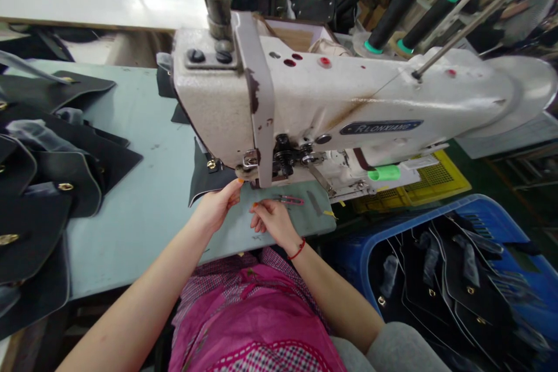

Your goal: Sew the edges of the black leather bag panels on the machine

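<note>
The black leather-like panel with pale edging and a small gold clasp lies on the pale green counter, its far part running under the head of the white sewing machine. The grip of the left hand is drawn closed at the panel's near edge, thumb on top and fingers curled in; it appears to pinch that edge, though the contact is partly hidden. The grip of the right hand is loosely curled over the counter, with nothing visible in it.

The panel looks light and bendable but firm enough to keep its shape, with a smooth face that could slide. The clasp is likely hard and easily scratched, so the plain near edge seems the best hold, fingers clear of the needle area.

The low machine head stands in the way, hiding part of the panel and leaving little room above the left thumb. Pink-handled snips lie just beyond the right hand, near a flat grey strip. Similar black pieces overlap on the counter's left; more fill the blue plastic basket at right.
</note>
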Demonstrator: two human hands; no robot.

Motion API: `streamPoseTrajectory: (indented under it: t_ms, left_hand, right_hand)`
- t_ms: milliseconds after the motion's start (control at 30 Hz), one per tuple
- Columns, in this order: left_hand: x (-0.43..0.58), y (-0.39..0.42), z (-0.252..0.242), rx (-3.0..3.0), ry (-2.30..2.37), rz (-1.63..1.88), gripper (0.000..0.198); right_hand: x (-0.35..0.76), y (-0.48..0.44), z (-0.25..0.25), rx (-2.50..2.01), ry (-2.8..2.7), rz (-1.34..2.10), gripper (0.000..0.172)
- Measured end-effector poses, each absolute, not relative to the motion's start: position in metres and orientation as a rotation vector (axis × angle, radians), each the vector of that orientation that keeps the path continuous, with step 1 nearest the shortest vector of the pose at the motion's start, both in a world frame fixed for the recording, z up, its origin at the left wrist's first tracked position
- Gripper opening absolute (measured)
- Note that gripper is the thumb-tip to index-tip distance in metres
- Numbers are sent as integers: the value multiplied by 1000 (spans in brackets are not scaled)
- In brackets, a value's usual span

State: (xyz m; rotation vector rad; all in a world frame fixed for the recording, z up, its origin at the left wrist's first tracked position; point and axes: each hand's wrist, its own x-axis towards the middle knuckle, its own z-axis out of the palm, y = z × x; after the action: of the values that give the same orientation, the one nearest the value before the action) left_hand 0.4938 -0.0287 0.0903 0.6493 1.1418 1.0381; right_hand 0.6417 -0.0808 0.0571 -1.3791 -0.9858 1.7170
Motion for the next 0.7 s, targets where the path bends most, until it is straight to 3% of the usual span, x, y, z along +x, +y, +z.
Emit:
streamPoseTrajectory:
  t_ms: [200,700]
  left_hand:
    - [495,-24,89,676,1137,1068,46]
    - [520,-37,82,524,1324,1270,37]
  right_hand:
    - [645,-97,23,-1524,-978,1814,22]
    - [648,-96,15,-1509,-1039,1860,22]
